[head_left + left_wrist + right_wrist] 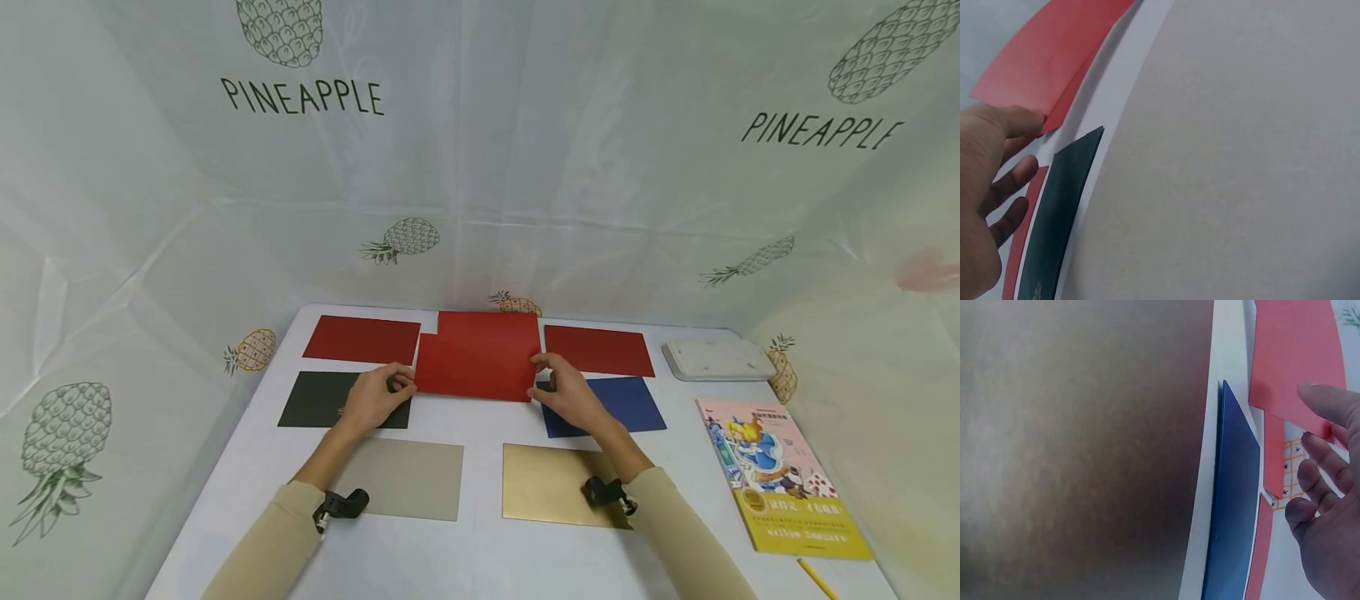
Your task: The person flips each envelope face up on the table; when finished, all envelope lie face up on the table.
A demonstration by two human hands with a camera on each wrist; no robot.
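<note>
A bright red card-like sheet [476, 367] is held up at the middle of the table. My left hand [378, 396] pinches its left edge above the dark green card [318, 400]. On the opposite edge my right hand [567, 392] pinches the sheet, thumb [1329, 403] in front, near the blue card [626, 404]. More red [487, 322] shows above the sheet's top edge; whether it is a flap or another card I cannot tell. In the left wrist view the red sheet [1047, 56] has a second red layer along its lower side.
Darker red cards lie at the back left [363, 340] and back right [600, 350]. In front are a beige card [412, 479] and a gold card [547, 483]. At the right are a white case [716, 360], a picture book [783, 479] and a yellow pencil [817, 577]. A pineapple-print curtain [480, 167] encloses the table.
</note>
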